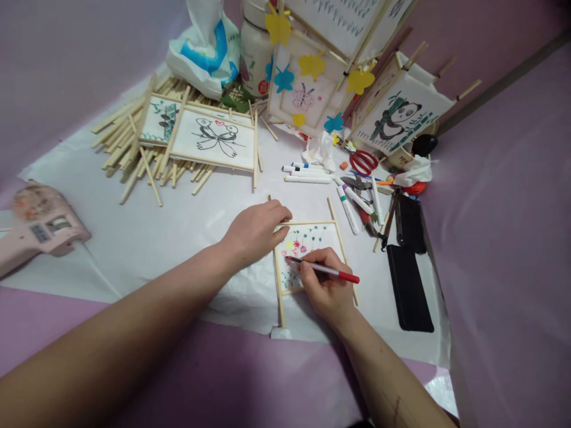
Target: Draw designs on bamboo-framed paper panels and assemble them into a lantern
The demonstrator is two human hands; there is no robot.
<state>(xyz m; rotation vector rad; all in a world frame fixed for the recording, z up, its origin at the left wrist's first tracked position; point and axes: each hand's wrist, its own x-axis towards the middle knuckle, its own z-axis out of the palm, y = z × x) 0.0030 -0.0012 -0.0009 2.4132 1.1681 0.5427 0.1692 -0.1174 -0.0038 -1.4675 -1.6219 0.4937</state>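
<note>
My right hand (329, 289) is closed around a red marker (329, 269), whose tip touches the white panel near its left side. The panel has a wooden stick frame (341, 241) and bears small red and pink flowers (304, 249), a yellow patch and green plant marks. My left hand (259, 230) rests over the frame's upper left corner, fingers bent; whether they grip the stick is hidden from this angle.
Wooden sticks (127, 142) lie at the back left under drawn panels (214, 138). White markers (348, 210), red scissors (363, 161) and black phones (409, 288) are to the right. A pink glue gun (42, 226) is far left. Decorated lanterns (307, 89) stand behind.
</note>
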